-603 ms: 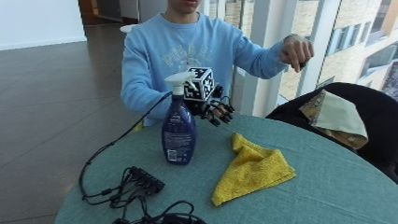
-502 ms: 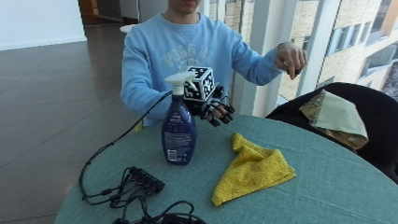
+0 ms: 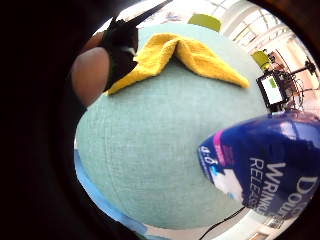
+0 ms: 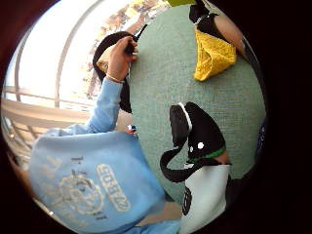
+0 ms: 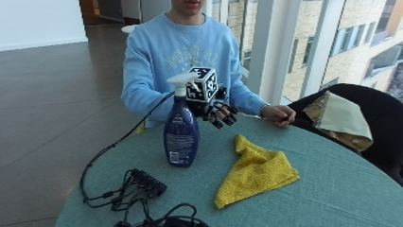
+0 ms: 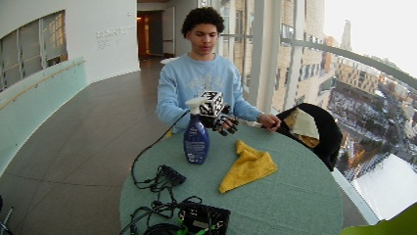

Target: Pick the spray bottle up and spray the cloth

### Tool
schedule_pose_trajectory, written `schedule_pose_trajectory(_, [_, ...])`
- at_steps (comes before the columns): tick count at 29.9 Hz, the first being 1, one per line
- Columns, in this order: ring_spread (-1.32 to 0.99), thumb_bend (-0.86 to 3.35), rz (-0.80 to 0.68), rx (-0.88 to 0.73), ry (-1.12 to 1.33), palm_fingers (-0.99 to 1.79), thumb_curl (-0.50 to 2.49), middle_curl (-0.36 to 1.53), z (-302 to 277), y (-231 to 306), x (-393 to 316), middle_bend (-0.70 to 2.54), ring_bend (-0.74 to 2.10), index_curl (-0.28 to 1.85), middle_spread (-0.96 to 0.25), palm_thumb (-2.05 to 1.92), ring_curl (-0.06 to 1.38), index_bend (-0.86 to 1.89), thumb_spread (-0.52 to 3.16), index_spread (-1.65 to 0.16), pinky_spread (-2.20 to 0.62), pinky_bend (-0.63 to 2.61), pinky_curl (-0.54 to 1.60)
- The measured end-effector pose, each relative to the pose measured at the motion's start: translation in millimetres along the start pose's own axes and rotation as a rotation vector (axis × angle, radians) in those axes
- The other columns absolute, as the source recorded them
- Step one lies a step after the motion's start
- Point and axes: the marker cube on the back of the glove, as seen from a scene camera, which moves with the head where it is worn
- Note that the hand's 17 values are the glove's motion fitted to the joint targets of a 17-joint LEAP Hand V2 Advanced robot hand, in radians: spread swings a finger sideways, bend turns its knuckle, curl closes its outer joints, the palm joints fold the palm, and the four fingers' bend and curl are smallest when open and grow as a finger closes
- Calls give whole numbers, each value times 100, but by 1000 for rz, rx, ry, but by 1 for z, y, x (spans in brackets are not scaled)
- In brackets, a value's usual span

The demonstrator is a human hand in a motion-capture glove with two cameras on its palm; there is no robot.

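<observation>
A blue spray bottle (image 5: 181, 137) with a white trigger head stands upright on the round green table (image 5: 327, 189). My gloved right hand (image 5: 217, 112) hovers just behind and beside the bottle's neck, fingers loosely curled, holding nothing. A crumpled yellow cloth (image 5: 257, 170) lies on the table to the right of the bottle. In the little finger side palm view the bottle (image 3: 265, 170) looms close beside the palm and the cloth (image 3: 180, 60) lies beyond it. The thumb side palm view shows the cloth (image 4: 212, 56) and my gloved thumb (image 4: 195, 141).
The person's bare left hand (image 5: 278, 115) rests on the table edge near a black chair (image 5: 372, 127) draped with fabric. A black power strip and tangled cables (image 5: 142, 189) lie at the table's front left.
The bare left hand has come down from shoulder height to the table edge. My gloved hand stays beside the bottle's neck.
</observation>
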Motion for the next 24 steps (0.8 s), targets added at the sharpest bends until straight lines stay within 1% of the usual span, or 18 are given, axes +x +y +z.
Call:
schedule_pose_trajectory(5, [1,26,2,18,-23,64,24,27,-2,13,-9,26,22,27,-7,60,21,16,109,-37,20,32,25])
schedule_pose_trajectory(11, [1,22,-11,119,-64,63,26,30,-24,63,-22,25,19,28,-6,61,22,16,114,-38,21,32,27])
schedule_pose_trajectory(16, [1,19,29,166,-83,62,27,32,-39,101,-7,25,19,29,-6,61,23,15,115,-39,21,31,28])
schedule_pose_trajectory(24, [1,14,148,230,-71,63,29,34,-50,179,25,24,20,29,-7,63,24,15,117,-39,21,30,30])
